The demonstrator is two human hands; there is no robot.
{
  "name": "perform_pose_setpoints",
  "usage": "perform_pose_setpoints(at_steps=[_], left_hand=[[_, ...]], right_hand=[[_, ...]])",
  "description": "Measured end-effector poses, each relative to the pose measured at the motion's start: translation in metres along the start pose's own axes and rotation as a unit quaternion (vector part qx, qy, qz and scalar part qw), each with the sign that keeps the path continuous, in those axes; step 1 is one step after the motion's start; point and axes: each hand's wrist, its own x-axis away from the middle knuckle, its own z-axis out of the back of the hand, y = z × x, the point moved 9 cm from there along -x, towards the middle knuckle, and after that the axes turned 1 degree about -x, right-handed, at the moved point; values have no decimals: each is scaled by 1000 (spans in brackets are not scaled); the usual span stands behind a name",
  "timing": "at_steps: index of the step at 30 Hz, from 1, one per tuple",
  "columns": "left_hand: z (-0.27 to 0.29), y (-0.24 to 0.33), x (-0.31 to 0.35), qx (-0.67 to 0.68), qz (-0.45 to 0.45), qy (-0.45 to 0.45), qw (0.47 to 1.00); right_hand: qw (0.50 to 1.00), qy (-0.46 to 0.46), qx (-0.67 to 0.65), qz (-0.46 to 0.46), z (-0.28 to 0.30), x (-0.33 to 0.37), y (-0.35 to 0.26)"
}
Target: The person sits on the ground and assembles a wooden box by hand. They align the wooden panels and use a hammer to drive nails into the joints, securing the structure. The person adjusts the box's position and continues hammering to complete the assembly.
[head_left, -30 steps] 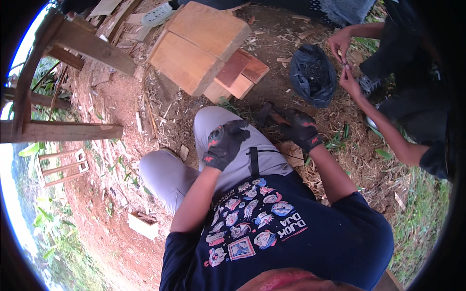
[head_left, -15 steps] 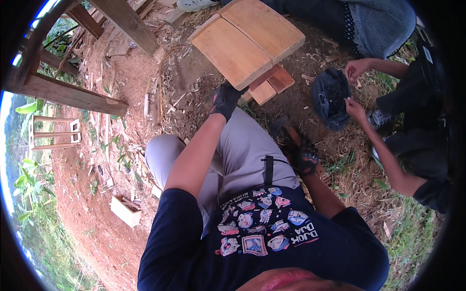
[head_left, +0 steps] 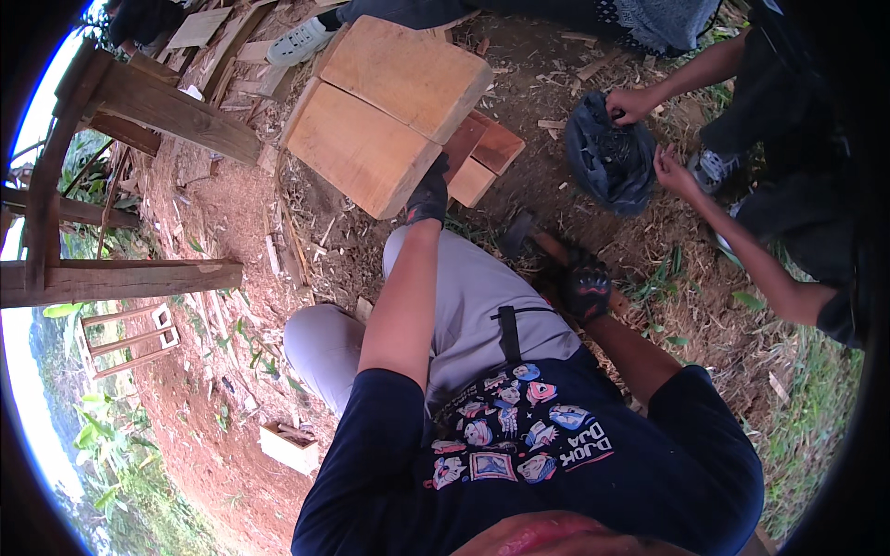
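A wooden piece of joined planks [head_left: 371, 139], shaped like a low stool, stands tilted in front of me. Smaller reddish boards [head_left: 487, 153] stick out below its right side. My left hand [head_left: 428, 196], in a black glove, grips its near right edge; the fingertips are partly hidden there. Lower right, my gloved right hand [head_left: 586, 287] is closed round the wooden handle of a hammer [head_left: 551, 246]. The dark hammer head [head_left: 516, 232] points up and left, low over the ground, apart from the planks.
At right, a co-worker's hands [head_left: 635, 104] are at a dark plastic bag [head_left: 593, 176]. Another person's shoe [head_left: 301, 42] rests beyond the planks. Timber framing [head_left: 139, 278] stands left, with a small wooden box [head_left: 289, 448] lower left. Wood scraps litter the soil.
The view has turned, and the planks now lie farther left in it. My left hand reaches farther in along their edge. My right hand keeps the hammer low; the co-worker's lower hand has left the bag.
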Motion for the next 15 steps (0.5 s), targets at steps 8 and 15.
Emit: perform_pose_setpoints(at_steps=[8, 15], left_hand=[[-4, 38, 14, -163, -48, 2, 986], [-6, 33, 0, -206, -56, -2, 977]], right_hand=[[998, -28, -55, -28, 27, -13, -9], [995, -48, -79, -42, 21, -15, -5]])
